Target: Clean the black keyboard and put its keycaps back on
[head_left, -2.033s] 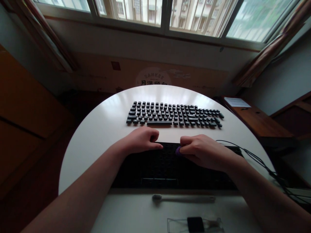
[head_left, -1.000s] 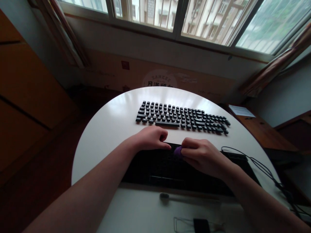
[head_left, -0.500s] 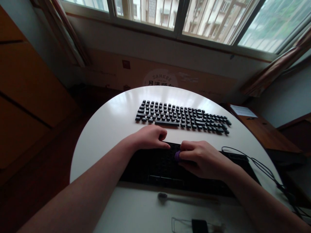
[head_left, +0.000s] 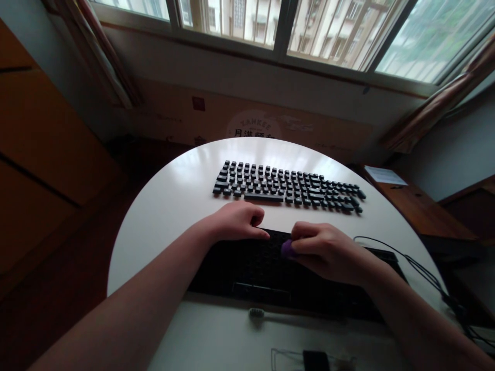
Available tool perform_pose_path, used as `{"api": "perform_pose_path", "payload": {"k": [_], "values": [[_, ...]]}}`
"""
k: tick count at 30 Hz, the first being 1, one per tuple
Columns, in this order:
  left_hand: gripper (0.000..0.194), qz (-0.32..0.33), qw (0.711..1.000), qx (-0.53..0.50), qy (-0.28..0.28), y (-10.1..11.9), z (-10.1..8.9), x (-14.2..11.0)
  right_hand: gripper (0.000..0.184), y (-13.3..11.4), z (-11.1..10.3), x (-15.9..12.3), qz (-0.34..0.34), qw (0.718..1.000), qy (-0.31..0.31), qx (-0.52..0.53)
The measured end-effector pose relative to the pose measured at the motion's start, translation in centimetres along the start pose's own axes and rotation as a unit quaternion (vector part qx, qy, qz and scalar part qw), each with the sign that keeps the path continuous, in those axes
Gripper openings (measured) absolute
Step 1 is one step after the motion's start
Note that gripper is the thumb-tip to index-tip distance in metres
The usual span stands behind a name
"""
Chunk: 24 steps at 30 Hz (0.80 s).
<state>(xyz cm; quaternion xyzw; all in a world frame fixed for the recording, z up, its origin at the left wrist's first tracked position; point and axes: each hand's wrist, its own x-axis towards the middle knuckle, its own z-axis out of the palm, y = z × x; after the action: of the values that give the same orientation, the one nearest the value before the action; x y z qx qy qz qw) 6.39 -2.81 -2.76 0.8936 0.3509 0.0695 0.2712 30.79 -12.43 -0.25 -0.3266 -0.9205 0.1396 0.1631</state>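
A black keyboard base (head_left: 232,263), stripped of its keycaps, lies across the near half of the round white table. My left hand (head_left: 237,221) is closed at its far edge, thumb on top and fingers curled. My right hand (head_left: 323,252) pinches a small, soft-looking purple thing (head_left: 287,249), perhaps a cloth, against the middle of the base. Most of the purple thing is hidden in the fingers. Beyond both hands, loose black keycaps (head_left: 270,180) stand in rows, with the long spacebar cap (head_left: 263,198) at the near side.
A toothbrush (head_left: 257,313) lies in front of the base. Nearer still are a wire tool with a black part (head_left: 316,360). A black cable (head_left: 419,265) runs along the right of the white table (head_left: 143,242). A wooden desk (head_left: 436,216) with a paper stands at the right.
My right hand has shifted slightly to the right with the purple thing, over the base. My left hand keeps its place at the far edge. The whole view has shifted slightly.
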Motion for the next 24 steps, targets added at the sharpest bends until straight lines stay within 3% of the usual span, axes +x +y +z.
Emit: {"api": "perform_pose_path", "payload": {"k": [2,4,10,24], "values": [[0.042,-0.005,1.000,-0.004,-0.006,0.1,-0.1,0.0,0.018,0.5,-0.9,-0.8,0.029,0.998,0.058,0.003],[0.041,-0.007,1.000,-0.006,-0.013,0.1,-0.1,0.0,0.016,0.8,-1.7,-1.4,0.052,0.996,0.069,-0.010],[0.040,-0.003,1.000,0.005,-0.016,0.1,-0.2,0.0,0.013,0.5,-2.5,-1.9,0.102,0.994,-0.041,-0.004],[0.040,-0.012,1.000,0.004,-0.013,0.2,-0.3,-0.1,0.015,0.0,-0.1,-0.4,0.064,0.994,-0.079,-0.049]]}}
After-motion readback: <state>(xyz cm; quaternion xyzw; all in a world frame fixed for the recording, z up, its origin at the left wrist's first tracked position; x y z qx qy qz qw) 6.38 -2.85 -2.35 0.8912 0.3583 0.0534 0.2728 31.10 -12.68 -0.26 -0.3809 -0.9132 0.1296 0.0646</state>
